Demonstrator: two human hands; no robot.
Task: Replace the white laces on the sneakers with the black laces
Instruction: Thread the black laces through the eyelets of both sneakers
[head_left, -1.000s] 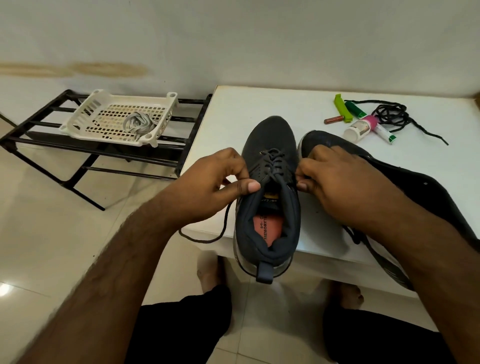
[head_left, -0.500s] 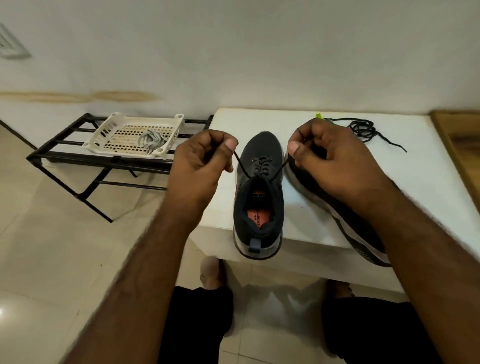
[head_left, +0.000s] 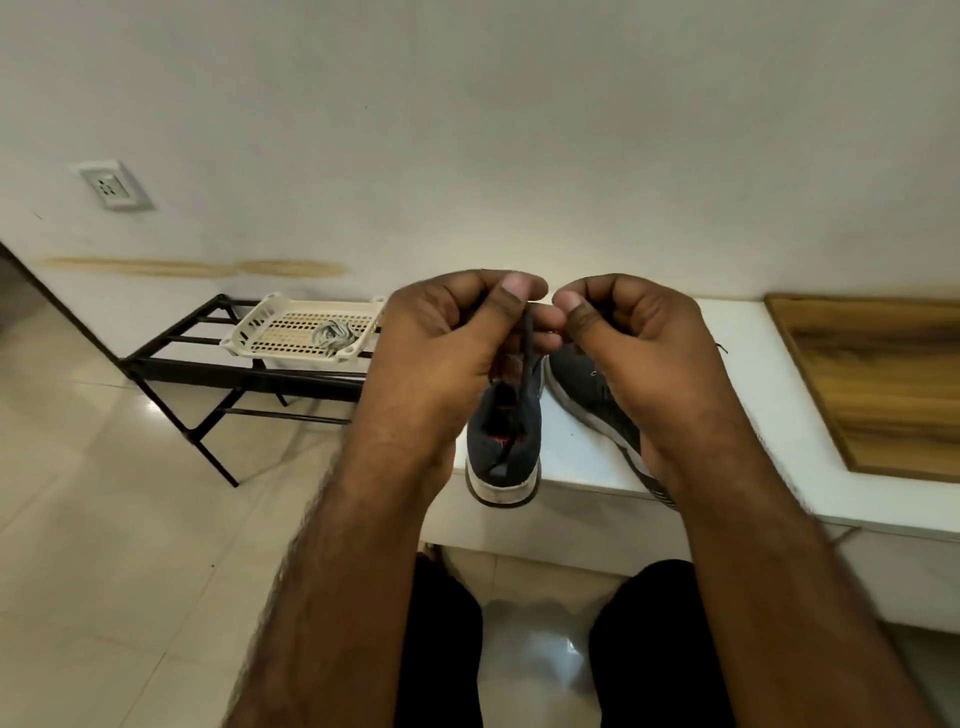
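Observation:
Two dark grey sneakers stand on the white table (head_left: 582, 457). The left sneaker (head_left: 506, 447) has its heel over the front edge; the right sneaker (head_left: 597, 400) lies beside it, partly behind my wrist. My left hand (head_left: 457, 332) and my right hand (head_left: 623, 322) are raised above the shoes, close together, each pinching an end of the black lace (head_left: 525, 364), which runs taut down into the left sneaker. The white laces (head_left: 332, 335) lie bundled in a cream basket (head_left: 270, 343).
The basket sits on a black metal rack (head_left: 228, 374) to the left of the table. A wooden board (head_left: 883, 384) lies on the table's right end. A wall socket (head_left: 111, 184) is at upper left. My knees are below the table edge.
Both hands rose from the shoe's eyelets and came together, drawing the black lace ends upward. The camera tilted up, so the items at the back of the table are now hidden behind my hands.

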